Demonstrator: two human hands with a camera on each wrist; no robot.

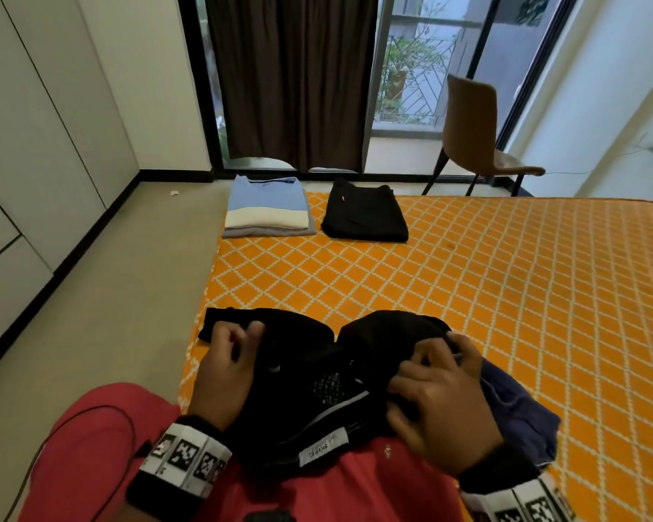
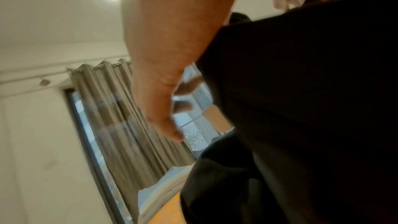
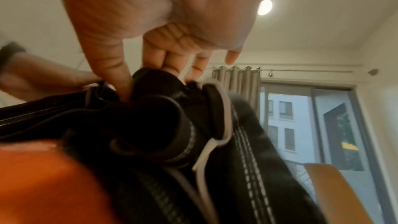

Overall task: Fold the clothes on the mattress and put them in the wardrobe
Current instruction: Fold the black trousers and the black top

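Observation:
A black garment [image 1: 310,356] with white stitching and a white label is bunched against my red shirt at the near edge of the orange mattress [image 1: 468,295]. My right hand [image 1: 430,367] pinches a fold of it; in the right wrist view its thumb and fingers [image 3: 120,77] dig into the black garment [image 3: 155,117]. My left hand [image 1: 242,333] is over the garment's left part. In the blurred left wrist view that hand [image 2: 178,118] has loosely curled fingers, with nothing between them and the thumb, and the black garment [image 2: 301,108] lies beside it.
A navy garment [image 1: 517,408] lies crumpled under my right wrist. A folded blue and cream stack [image 1: 266,209] and folded black trousers [image 1: 364,216] sit at the mattress's far left corner. White wardrobe doors [image 1: 34,145] line the left wall. A brown chair [image 1: 475,145] stands by the window.

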